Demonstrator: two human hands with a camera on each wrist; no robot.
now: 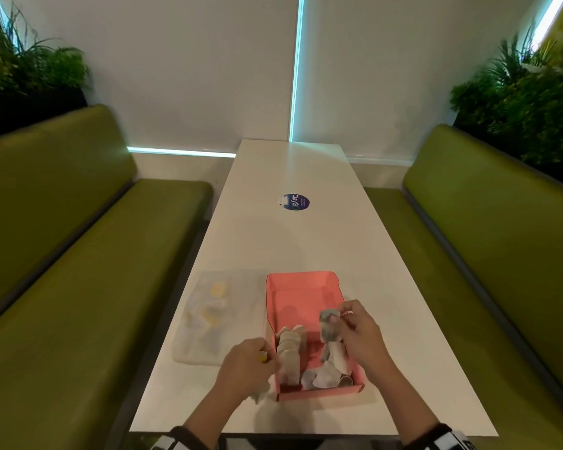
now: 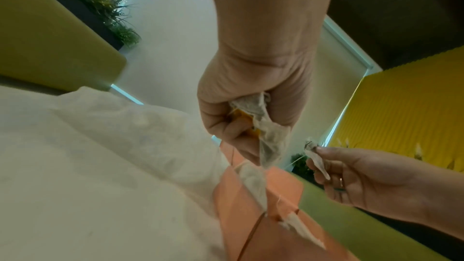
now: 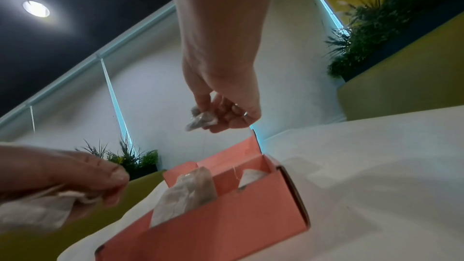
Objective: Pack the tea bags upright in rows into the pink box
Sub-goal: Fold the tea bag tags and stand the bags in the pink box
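Your left hand (image 1: 246,368) clutches tea bags (image 2: 266,126) beside the pink box (image 1: 319,393) on the table (image 1: 306,241), right hand (image 1: 359,334) pinching one bag (image 1: 329,326) above it, plastic bag (image 1: 208,316) left, round "ClayG" sticker (image 1: 295,202) beyond.

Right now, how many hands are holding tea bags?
2. The left hand grips a bunch of tea bags beside the pink box; the right hand pinches one tea bag above the box.
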